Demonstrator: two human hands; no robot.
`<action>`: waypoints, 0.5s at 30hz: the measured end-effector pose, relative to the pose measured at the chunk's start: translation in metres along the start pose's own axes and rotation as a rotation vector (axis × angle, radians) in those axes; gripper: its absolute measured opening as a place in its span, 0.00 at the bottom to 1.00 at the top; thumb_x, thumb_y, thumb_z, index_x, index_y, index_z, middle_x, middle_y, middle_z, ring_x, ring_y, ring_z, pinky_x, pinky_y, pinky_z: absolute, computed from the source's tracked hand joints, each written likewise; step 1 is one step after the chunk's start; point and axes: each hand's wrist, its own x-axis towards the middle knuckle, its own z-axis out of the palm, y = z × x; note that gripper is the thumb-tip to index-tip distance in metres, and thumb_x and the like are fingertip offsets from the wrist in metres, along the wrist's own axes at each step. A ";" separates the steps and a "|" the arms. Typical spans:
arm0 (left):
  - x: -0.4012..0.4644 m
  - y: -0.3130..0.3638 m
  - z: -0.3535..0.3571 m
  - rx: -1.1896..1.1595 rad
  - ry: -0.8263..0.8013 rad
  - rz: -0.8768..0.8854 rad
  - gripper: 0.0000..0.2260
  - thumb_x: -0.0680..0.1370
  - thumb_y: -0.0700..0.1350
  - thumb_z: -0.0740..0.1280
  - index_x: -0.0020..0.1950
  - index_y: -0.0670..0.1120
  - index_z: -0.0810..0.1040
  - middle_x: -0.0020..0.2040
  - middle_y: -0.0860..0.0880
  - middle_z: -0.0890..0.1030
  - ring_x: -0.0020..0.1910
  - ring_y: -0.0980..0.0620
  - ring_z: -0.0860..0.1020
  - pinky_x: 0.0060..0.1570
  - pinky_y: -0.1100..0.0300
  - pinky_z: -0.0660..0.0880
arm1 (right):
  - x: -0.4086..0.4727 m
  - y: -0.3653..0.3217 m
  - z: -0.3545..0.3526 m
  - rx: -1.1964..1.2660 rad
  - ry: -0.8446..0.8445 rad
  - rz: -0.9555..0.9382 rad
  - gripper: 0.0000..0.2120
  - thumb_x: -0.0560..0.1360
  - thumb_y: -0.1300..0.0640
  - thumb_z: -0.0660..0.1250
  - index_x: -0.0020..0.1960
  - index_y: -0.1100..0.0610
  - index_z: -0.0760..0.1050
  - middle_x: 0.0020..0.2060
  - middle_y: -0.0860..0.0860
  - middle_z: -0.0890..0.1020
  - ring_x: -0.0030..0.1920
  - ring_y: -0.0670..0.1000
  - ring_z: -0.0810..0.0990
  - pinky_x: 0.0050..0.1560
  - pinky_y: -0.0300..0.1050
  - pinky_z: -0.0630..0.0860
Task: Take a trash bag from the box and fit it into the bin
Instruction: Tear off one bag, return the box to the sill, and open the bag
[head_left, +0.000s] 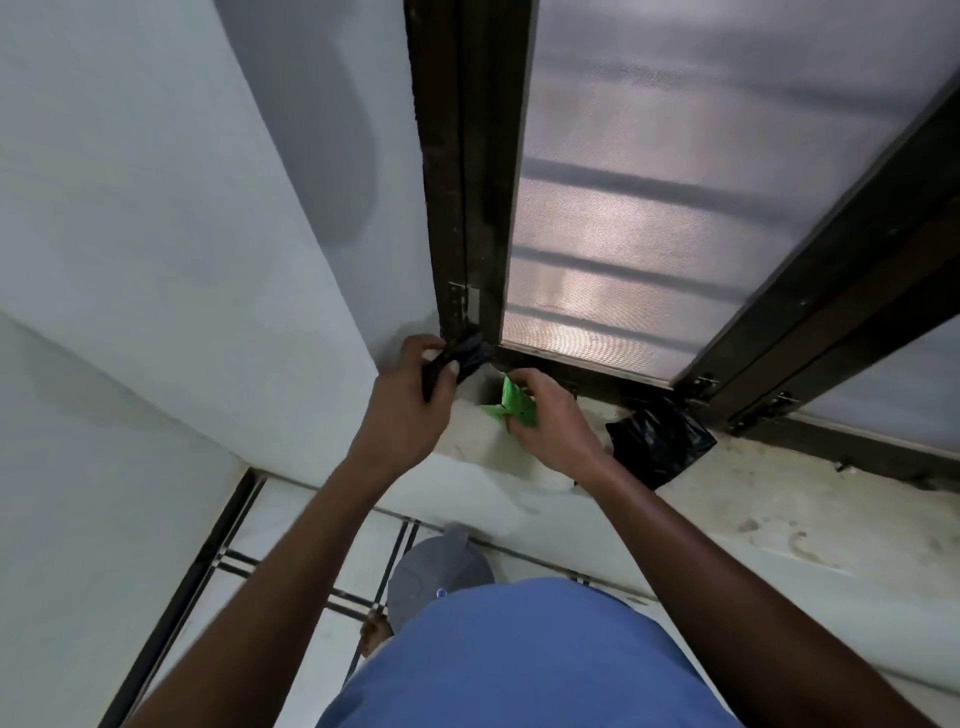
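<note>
On the window ledge (727, 499), our left hand (410, 405) has its fingers (451, 370) pinched on a folded black trash bag (470, 356), while our right hand (550, 421) clasps the green box (511, 402). We judge the film light, limp and slippery, best gripped at its open edge.

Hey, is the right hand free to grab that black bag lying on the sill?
Probably not yet: the right hand is closed on the green box. The loose black bag lies just beside that wrist, nothing between them.
</note>
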 end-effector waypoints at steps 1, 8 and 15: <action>0.002 0.005 0.005 0.025 0.008 0.067 0.11 0.87 0.48 0.66 0.68 0.48 0.76 0.47 0.52 0.85 0.39 0.53 0.80 0.40 0.65 0.72 | -0.002 0.000 0.000 0.019 0.012 0.006 0.29 0.78 0.58 0.79 0.76 0.49 0.75 0.69 0.47 0.81 0.67 0.50 0.81 0.69 0.54 0.81; 0.017 -0.012 0.029 0.502 -0.354 0.197 0.09 0.84 0.48 0.65 0.62 0.51 0.83 0.55 0.46 0.86 0.52 0.43 0.83 0.45 0.54 0.72 | -0.008 0.002 0.003 0.102 0.051 -0.005 0.26 0.77 0.58 0.80 0.72 0.49 0.76 0.65 0.46 0.81 0.65 0.48 0.81 0.69 0.54 0.82; 0.044 0.016 0.046 0.743 -0.372 0.267 0.12 0.85 0.45 0.66 0.68 0.51 0.81 0.59 0.45 0.78 0.56 0.42 0.81 0.45 0.53 0.72 | -0.010 -0.001 0.004 0.125 0.051 0.003 0.25 0.77 0.58 0.80 0.71 0.51 0.77 0.64 0.46 0.82 0.63 0.49 0.83 0.67 0.53 0.83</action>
